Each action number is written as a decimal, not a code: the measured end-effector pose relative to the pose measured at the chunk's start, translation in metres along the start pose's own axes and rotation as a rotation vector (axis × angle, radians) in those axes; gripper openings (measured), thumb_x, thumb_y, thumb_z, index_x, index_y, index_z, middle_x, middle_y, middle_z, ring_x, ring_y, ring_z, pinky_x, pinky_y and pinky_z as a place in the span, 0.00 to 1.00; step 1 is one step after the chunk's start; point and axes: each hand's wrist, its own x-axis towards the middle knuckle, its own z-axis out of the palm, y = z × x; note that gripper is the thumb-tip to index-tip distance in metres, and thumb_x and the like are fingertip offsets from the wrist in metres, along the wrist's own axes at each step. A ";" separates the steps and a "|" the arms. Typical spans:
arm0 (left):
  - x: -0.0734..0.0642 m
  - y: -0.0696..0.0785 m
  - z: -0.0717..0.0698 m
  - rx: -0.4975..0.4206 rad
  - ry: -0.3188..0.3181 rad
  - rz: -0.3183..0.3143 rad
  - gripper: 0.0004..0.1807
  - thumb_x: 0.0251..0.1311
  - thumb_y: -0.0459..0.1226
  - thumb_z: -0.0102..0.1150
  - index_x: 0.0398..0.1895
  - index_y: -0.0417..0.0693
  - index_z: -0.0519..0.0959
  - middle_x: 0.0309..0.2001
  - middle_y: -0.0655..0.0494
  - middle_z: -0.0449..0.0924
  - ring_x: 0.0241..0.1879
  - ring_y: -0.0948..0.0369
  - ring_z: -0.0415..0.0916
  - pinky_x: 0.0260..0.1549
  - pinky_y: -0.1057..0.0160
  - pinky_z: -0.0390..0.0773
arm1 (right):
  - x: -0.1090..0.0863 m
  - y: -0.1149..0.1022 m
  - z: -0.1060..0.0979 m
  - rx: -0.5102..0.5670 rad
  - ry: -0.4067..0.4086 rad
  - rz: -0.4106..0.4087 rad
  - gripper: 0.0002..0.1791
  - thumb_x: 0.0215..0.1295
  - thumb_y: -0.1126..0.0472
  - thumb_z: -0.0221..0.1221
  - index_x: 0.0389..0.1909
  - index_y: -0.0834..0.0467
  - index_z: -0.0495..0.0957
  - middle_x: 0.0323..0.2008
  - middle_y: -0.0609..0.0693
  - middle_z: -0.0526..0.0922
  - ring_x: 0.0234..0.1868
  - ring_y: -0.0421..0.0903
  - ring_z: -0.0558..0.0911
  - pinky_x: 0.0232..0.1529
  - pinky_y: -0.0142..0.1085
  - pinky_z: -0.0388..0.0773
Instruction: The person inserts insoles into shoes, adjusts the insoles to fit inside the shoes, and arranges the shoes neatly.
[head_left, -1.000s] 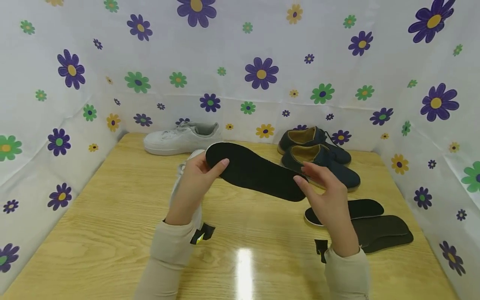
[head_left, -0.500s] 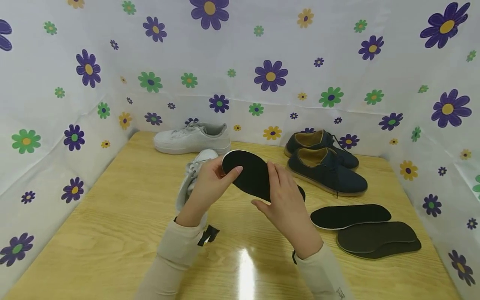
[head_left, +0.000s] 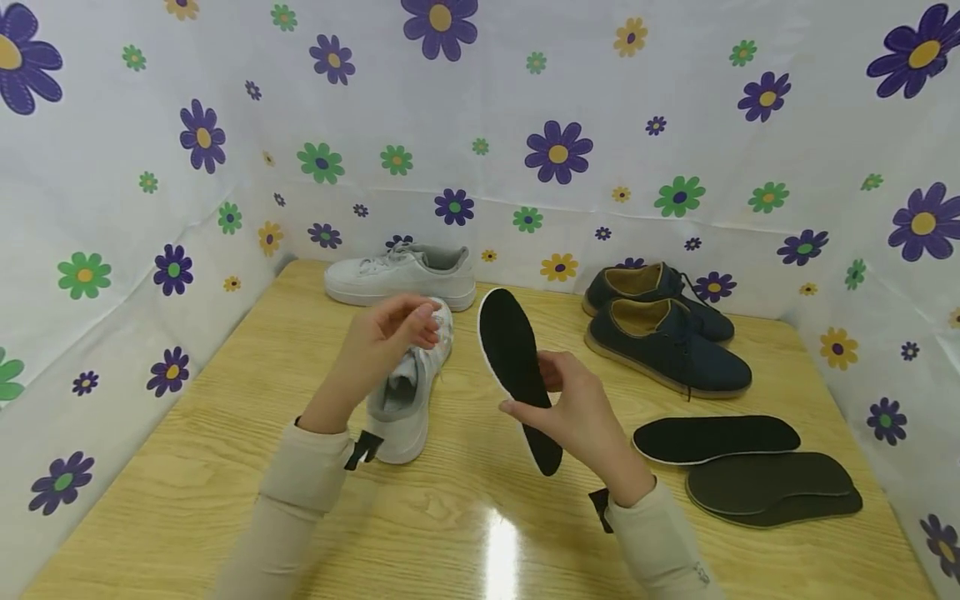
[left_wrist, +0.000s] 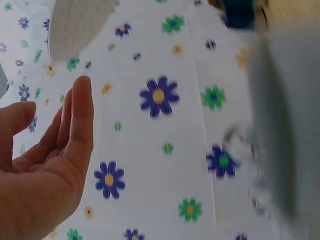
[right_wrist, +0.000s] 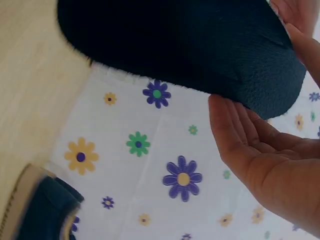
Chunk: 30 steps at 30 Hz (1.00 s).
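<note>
Item 1: black insole [head_left: 517,350], pale-edged, one; location, raised in front of the person, over the middle of the tabletop [head_left: 240,392]. Long axis slanting in the head view: one rounded end up toward the back edge and leaning left, the other down toward the front edge and leaning right. Black face turned to the right; pale border along the left.

Item 2: right hand [head_left: 581,412], pinching the black insole across its lower part, thumb at the near left border, fingers at the opposite border.

Item 3: left hand [head_left: 378,346], above the near white shoe [head_left: 416,408]; fingers together and loosely bent, thumb apart from them. Shoe left of the tabletop's middle, toe toward the back edge, heel toward the front edge.

Item 4: far white shoe [head_left: 401,279], along the back edge near the back left corner, toe to the left.

Item 5: navy shoes, two, side by side near the back right corner; nearer one [head_left: 675,358] and farther one [head_left: 712,321], toes toward the right edge.

Item 6: second black insole [head_left: 716,437], flat near the right edge, long axis left to right.

Item 7: olive insoles [head_left: 765,482], two, overlapping, just in front of item 6, lying likewise.

Item 8: floral cloth [head_left: 480,92], behind the tabletop and along both sides.
</note>
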 end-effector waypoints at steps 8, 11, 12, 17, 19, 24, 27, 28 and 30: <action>-0.010 -0.033 -0.032 0.692 -0.165 0.284 0.09 0.51 0.27 0.69 0.33 0.38 0.78 0.35 0.49 0.76 0.36 0.53 0.75 0.36 0.58 0.77 | -0.003 0.007 0.000 0.264 -0.066 0.165 0.33 0.49 0.51 0.73 0.54 0.60 0.74 0.43 0.52 0.79 0.41 0.46 0.79 0.44 0.38 0.77; -0.014 -0.046 -0.034 0.882 -0.298 0.363 0.16 0.44 0.33 0.76 0.29 0.42 0.75 0.34 0.52 0.69 0.36 0.53 0.69 0.35 0.56 0.72 | -0.003 0.008 0.004 0.274 -0.067 0.182 0.33 0.48 0.52 0.73 0.54 0.60 0.74 0.42 0.52 0.79 0.40 0.46 0.79 0.44 0.37 0.77; -0.015 -0.050 -0.034 0.942 -0.328 0.372 0.18 0.41 0.36 0.78 0.28 0.43 0.74 0.34 0.53 0.66 0.36 0.54 0.66 0.36 0.56 0.70 | -0.003 0.009 0.006 0.279 -0.067 0.186 0.33 0.48 0.52 0.74 0.54 0.60 0.75 0.42 0.52 0.79 0.40 0.46 0.79 0.44 0.36 0.77; -0.014 -0.067 -0.032 1.133 -0.377 0.385 0.21 0.39 0.37 0.78 0.27 0.45 0.71 0.35 0.51 0.62 0.37 0.52 0.62 0.36 0.54 0.65 | -0.003 0.011 0.015 0.277 -0.076 0.177 0.31 0.48 0.52 0.74 0.52 0.60 0.76 0.41 0.51 0.79 0.39 0.45 0.79 0.42 0.36 0.77; -0.013 -0.072 -0.029 1.160 -0.360 0.404 0.18 0.40 0.33 0.75 0.28 0.44 0.72 0.36 0.50 0.63 0.38 0.51 0.63 0.37 0.53 0.66 | -0.004 0.012 0.017 0.275 -0.082 0.173 0.31 0.48 0.53 0.74 0.52 0.60 0.76 0.40 0.51 0.80 0.39 0.45 0.79 0.42 0.36 0.77; -0.010 -0.077 -0.023 1.126 -0.299 0.473 0.12 0.44 0.28 0.66 0.33 0.40 0.74 0.41 0.46 0.68 0.42 0.48 0.67 0.41 0.51 0.71 | -0.005 0.012 0.019 0.285 -0.105 0.164 0.30 0.49 0.54 0.73 0.51 0.62 0.76 0.39 0.51 0.80 0.38 0.45 0.79 0.41 0.36 0.77; -0.007 -0.075 -0.021 1.084 -0.302 0.485 0.12 0.49 0.25 0.64 0.37 0.37 0.74 0.42 0.43 0.71 0.42 0.47 0.71 0.41 0.51 0.74 | -0.005 0.011 0.020 0.283 -0.121 0.155 0.30 0.49 0.54 0.73 0.51 0.63 0.76 0.38 0.52 0.81 0.38 0.45 0.80 0.40 0.36 0.78; -0.006 -0.073 -0.022 1.076 -0.311 0.477 0.12 0.51 0.24 0.63 0.38 0.37 0.73 0.41 0.44 0.71 0.40 0.48 0.72 0.39 0.52 0.75 | -0.005 0.011 0.020 0.277 -0.126 0.154 0.30 0.49 0.54 0.73 0.51 0.63 0.76 0.38 0.52 0.81 0.37 0.45 0.79 0.40 0.35 0.78; -0.005 -0.070 -0.023 1.072 -0.332 0.452 0.12 0.53 0.23 0.60 0.40 0.37 0.72 0.38 0.44 0.71 0.36 0.50 0.73 0.35 0.54 0.76 | -0.006 0.010 0.022 0.266 -0.136 0.149 0.30 0.49 0.54 0.73 0.51 0.64 0.76 0.37 0.52 0.81 0.37 0.44 0.79 0.39 0.35 0.78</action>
